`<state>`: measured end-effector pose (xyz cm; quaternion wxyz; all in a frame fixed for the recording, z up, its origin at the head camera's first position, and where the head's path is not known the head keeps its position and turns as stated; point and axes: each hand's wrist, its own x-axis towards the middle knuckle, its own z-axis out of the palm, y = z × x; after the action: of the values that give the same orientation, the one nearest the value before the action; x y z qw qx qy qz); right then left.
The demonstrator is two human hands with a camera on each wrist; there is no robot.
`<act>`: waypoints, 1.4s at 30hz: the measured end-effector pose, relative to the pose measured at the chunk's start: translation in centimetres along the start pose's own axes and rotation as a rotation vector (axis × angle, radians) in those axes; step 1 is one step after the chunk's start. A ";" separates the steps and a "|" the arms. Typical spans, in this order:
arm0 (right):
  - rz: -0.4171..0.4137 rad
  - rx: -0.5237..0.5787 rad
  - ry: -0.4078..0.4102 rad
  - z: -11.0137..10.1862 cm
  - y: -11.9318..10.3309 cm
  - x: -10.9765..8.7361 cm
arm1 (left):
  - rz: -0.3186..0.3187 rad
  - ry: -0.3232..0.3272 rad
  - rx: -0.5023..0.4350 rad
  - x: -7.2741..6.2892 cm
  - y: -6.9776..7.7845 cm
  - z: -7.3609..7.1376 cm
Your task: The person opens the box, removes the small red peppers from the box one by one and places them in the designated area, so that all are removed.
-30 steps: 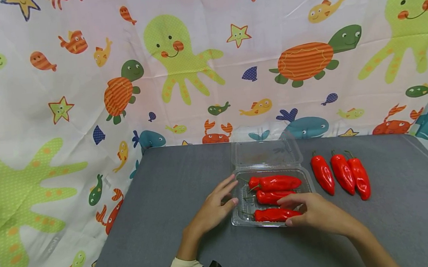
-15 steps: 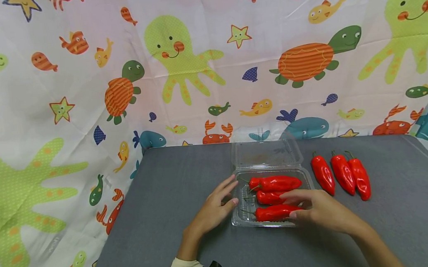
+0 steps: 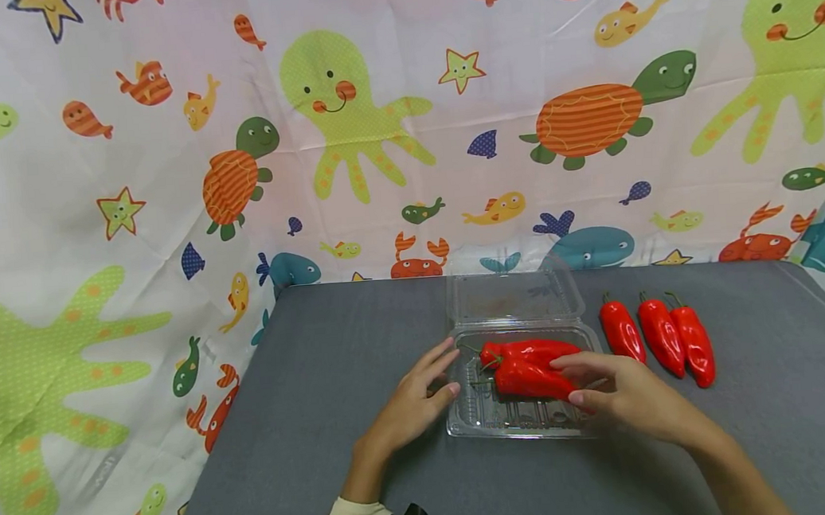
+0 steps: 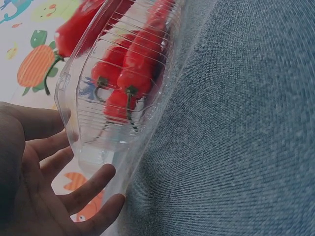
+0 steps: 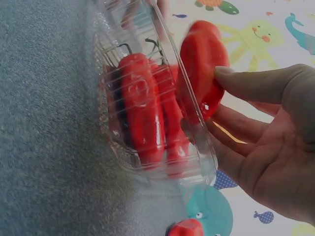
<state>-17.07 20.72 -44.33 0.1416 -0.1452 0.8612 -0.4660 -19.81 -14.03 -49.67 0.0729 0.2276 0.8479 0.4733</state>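
A clear plastic clamshell box stands with its lid raised at the back. My right hand pinches a long red pepper by its pointed end, between thumb and fingers. In the right wrist view this pepper is up at the box's rim, apart from the peppers inside. Through the clear wall, the left wrist view shows red peppers lying in the box, green stems towards the left hand. My left hand has its fingers spread at the box's left edge, fingertips at or against the wall.
Right of the box, three more red peppers lie side by side on the grey table: one nearest the box, a middle pepper and an outer pepper. Behind the table hangs a cloth printed with sea animals.
My right hand has drawn the front pepper up and back over the others, moving slightly right; the box floor at the front now shows. My left hand has stayed put.
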 end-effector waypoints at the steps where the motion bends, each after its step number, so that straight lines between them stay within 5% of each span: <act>1: 0.007 0.008 0.004 -0.1 0.0 0.0 | -0.001 0.000 0.000 0.0 0.0 0.0; 17: -0.041 0.053 0.144 -2.5 0.5 -1.0 | 0.000 -0.001 0.004 0.0 -0.1 0.1; 42: 0.062 0.021 0.411 -7.6 2.8 -3.5 | -0.004 -0.001 0.001 0.0 0.0 0.1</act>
<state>-17.07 29.27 -42.33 -0.0214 -0.0188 0.8711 -0.4903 -19.75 -13.98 -49.67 0.0742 0.2260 0.8485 0.4728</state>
